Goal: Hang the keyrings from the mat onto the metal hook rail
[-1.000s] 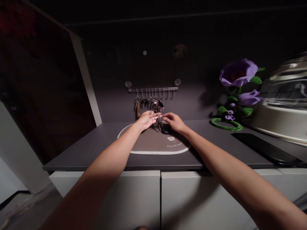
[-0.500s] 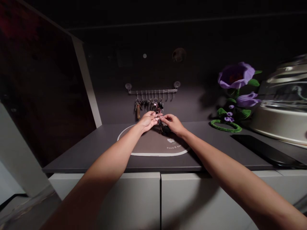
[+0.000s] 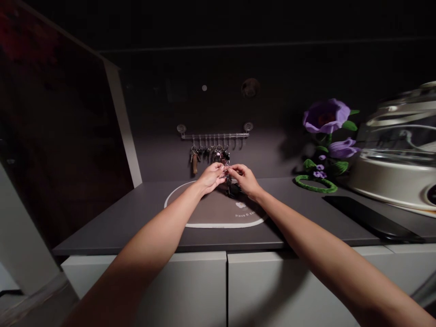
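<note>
While both hands have drawn closer, left hand [image 3: 211,176] and right hand [image 3: 244,178] pinch the key ring [image 3: 226,171].

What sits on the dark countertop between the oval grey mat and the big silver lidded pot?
In the head view, a purple fabric flower with a green looped stem stands there, and a flat black slab lies nearer the pot.

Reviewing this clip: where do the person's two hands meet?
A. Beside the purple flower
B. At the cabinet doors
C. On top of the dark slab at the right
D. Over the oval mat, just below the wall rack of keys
D: the left hand and right hand pinch a small bunch of keys together above the oval mat, under the key rack.
</note>
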A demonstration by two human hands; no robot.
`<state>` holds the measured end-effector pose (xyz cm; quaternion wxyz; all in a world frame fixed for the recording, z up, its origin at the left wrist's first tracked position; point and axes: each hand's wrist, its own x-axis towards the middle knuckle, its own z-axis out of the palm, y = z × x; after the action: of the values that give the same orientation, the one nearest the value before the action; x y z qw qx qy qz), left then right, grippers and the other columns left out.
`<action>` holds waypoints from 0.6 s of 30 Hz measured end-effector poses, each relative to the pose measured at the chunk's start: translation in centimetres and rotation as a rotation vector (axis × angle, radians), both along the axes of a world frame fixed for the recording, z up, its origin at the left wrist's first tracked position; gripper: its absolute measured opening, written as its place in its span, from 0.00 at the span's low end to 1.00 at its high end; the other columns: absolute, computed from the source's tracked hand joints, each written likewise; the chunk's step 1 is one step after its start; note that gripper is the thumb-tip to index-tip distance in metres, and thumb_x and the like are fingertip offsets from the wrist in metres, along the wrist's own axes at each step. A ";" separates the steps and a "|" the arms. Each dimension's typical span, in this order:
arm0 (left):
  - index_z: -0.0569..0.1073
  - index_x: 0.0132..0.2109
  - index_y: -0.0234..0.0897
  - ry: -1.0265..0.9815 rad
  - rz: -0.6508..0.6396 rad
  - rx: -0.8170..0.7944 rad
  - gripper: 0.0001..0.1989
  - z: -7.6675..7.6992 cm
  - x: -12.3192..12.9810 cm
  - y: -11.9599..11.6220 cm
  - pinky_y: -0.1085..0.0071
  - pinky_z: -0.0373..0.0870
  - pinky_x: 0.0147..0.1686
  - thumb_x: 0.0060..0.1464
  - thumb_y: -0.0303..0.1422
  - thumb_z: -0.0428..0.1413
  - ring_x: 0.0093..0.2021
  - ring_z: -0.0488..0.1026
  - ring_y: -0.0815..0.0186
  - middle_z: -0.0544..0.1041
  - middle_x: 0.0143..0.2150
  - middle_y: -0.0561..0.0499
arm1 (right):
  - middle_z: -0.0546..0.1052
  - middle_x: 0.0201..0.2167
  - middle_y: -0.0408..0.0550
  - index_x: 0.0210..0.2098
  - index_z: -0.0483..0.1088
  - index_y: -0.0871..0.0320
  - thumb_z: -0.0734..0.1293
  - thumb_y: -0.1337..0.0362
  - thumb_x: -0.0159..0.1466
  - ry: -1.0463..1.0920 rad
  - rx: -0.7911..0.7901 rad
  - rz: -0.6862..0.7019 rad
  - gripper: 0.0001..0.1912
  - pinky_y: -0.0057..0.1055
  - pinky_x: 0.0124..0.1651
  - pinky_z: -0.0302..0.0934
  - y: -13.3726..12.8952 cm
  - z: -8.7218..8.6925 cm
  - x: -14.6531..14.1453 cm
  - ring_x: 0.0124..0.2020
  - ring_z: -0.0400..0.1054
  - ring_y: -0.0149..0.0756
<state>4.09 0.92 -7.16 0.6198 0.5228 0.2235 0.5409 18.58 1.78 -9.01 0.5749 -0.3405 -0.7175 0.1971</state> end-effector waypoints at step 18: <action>0.65 0.36 0.36 0.149 0.254 0.064 0.05 -0.4 0.2 0.4 0.66 0.64 0.44 0.50 0.29 0.53 0.36 0.68 0.72 0.70 0.38 0.49 | 0.69 0.27 0.42 0.29 0.64 0.59 0.64 0.54 0.51 0.195 -0.074 0.046 0.15 0.28 0.37 0.60 1.2 2.2 -0.3 0.29 0.62 0.28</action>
<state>4.27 1.29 -7.57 0.5112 0.5487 0.3159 0.5812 18.31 2.99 -6.79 0.6245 -0.3243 -0.6578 0.2687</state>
